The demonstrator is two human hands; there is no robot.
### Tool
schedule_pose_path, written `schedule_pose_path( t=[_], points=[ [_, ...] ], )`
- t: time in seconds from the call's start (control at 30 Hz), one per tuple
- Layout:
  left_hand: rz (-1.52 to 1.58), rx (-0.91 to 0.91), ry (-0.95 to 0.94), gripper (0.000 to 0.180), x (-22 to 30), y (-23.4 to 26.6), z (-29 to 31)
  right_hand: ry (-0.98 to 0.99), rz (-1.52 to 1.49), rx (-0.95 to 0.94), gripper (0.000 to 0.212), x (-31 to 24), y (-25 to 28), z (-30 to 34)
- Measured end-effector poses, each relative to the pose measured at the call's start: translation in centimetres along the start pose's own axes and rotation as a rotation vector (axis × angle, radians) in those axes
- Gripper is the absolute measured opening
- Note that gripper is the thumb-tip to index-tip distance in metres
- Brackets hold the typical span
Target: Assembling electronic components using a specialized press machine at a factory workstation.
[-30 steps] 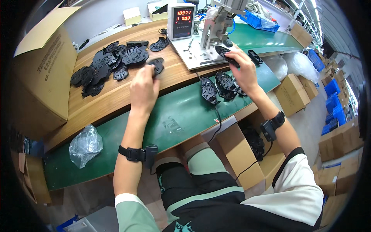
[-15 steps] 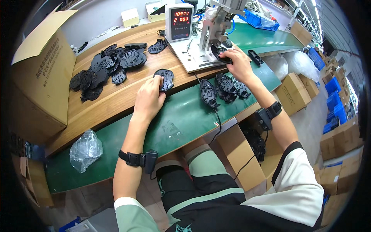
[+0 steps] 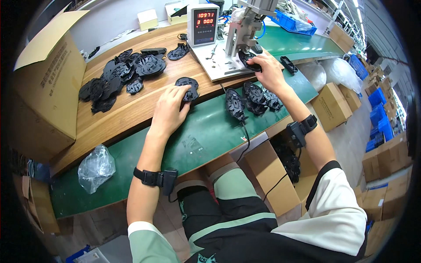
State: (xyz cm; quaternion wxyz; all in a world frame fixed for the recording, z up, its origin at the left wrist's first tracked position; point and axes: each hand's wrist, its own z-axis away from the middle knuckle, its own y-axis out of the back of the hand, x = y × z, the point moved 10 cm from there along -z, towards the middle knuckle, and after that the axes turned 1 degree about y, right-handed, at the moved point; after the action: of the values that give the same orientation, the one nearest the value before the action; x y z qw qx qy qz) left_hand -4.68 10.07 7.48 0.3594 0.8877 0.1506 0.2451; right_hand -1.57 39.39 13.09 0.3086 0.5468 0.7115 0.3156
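Observation:
My left hand point(image 3: 170, 107) has its fingers closed on the rim of a black plastic mouse shell point(image 3: 187, 82), inner side up at the wooden board's front edge. At the press point(image 3: 240, 37), my right hand point(image 3: 270, 71) grips another black mouse shell point(image 3: 248, 58) beneath the metal head; its fingertips are partly hidden. Nearer me on the green bench point(image 3: 206, 127) lie a mouse body with a cable point(image 3: 235, 104) and several more mouse parts point(image 3: 254, 95). A heap of black shells point(image 3: 127, 72) covers the wooden board to the left.
A control box with a red display point(image 3: 205, 26) stands beside the press. At the left is a large open carton point(image 3: 50, 87), with a crumpled clear plastic bag point(image 3: 97, 168) on the bench near it. Another open carton point(image 3: 267, 175) sits below the bench edge.
My left fingers have slid farther over their mouse shell. The right hand and its shell have shifted slightly left under the press. The red display's figures have changed.

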Motion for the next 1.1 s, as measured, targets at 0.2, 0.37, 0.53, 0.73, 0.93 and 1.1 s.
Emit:
schedule_pose_path(
  t=[0.2, 0.37, 0.53, 0.73, 0.93, 1.1],
  points=[
    [-0.002, -0.031, -0.001, 0.048, -0.1, -0.2, 0.0, -0.02, -0.023, -0.001, 0.034, -0.1, 0.2, -0.1],
    [-0.04, -0.034, 0.011, 0.051, -0.3, -0.4, 0.1, -0.024, -0.002, 0.0, 0.034, -0.1, 0.2, 0.0],
    [-0.032, -0.069, 0.023, 0.054, -0.5, -0.6, 0.1, -0.017, 0.0, -0.026, 0.034, 0.3, 0.0, -0.2],
    [-0.05, -0.065, 0.026, 0.054, -0.5, -0.5, 0.2, -0.034, -0.001, -0.04, 0.034, 0.2, -0.2, -0.2],
    [0.036, 0.038, 0.018, 0.048, 0.2, 0.6, -0.2, -0.014, 0.006, -0.046, 0.035, 0.4, 0.0, -0.2],
    [0.057, 0.043, 0.059, 0.047, -0.1, 0.8, 0.0, -0.075, -0.142, 0.02, 0.034, 0.9, 2.0, 0.4]
  ],
)
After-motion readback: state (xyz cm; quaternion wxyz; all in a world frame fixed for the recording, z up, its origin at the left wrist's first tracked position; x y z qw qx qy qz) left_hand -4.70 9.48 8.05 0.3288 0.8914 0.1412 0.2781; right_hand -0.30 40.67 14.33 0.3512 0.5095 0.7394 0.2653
